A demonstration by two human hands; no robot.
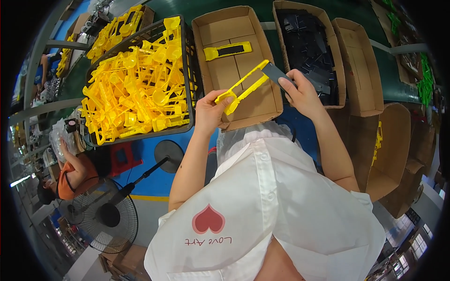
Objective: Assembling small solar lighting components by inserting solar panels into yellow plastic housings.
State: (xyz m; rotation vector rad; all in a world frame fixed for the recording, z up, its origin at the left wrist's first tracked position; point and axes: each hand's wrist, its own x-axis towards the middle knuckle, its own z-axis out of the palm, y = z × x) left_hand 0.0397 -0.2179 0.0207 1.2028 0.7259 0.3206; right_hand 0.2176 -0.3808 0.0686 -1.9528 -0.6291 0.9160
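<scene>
My left hand [210, 110] pinches the near end of a yellow plastic frame [251, 86], which slants up and to the right over an open cardboard box. Between the thumb and fingers of my right hand [302, 92] is a flat dark grey plate [277, 75]. That plate meets or overlaps the frame's far end; whether it is fixed there I cannot tell. Inside the cardboard box [220, 26] lies a similar yellow frame [228, 50] with a black plate set in it.
To the left, a black crate [188, 75] is heaped with yellow plastic parts [136, 89]. A carton [338, 70] of dark plates [304, 47] stands right of the box, beside another carton [361, 65]. A standing fan [108, 213] and a seated person [75, 175] are at lower left.
</scene>
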